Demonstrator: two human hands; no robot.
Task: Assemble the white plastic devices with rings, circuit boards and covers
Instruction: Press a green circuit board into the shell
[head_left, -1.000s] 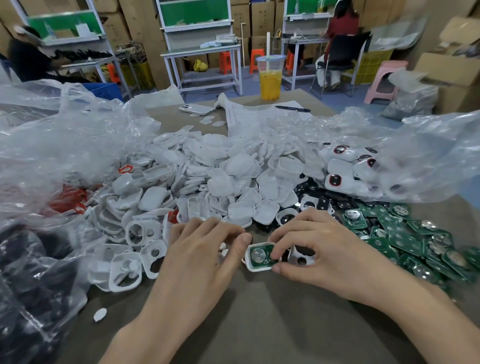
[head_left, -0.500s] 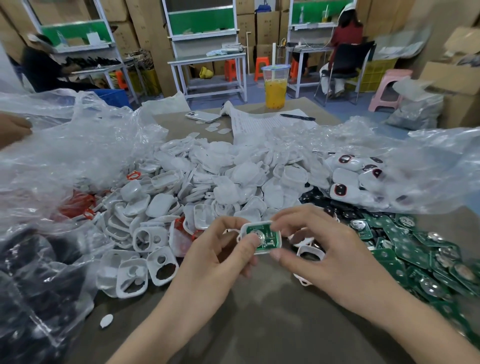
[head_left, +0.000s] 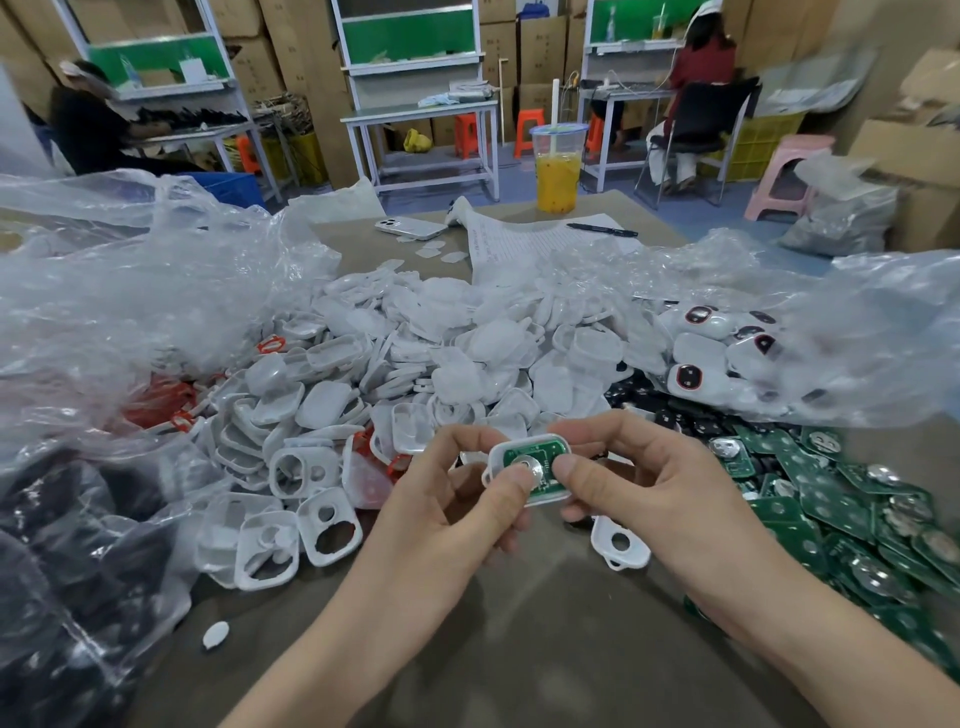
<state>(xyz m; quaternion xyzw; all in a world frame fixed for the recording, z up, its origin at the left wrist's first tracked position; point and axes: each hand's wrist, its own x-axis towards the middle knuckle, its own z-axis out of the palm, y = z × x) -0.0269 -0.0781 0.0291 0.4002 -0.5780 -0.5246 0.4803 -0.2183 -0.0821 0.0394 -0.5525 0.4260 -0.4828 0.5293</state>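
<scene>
Centre of the frame: a white shell (head_left: 519, 486) with a green circuit board (head_left: 535, 451) seated in it, held off the brown table (head_left: 519, 649) between both hands.
Left hand (head_left: 447, 514): pinches the shell's left end, thumb tip on the board's silver disc, fingers curled behind.
Right hand (head_left: 644, 499): pinches the right end, thumb on the board's face, forefinger hooked over the upper edge.
Lower centre-right: a white frame (head_left: 621, 548) with a round hole lies on the table just below the right hand.
Middle: a heap of white covers (head_left: 441, 343).
Right side: loose green boards (head_left: 841, 514); above them, finished devices (head_left: 696, 379) in a clear bag.
Left side: red rings (head_left: 161, 400) under crumpled plastic.
Upper centre: orange drink (head_left: 557, 171), phone (head_left: 410, 227), pen (head_left: 602, 230).
</scene>
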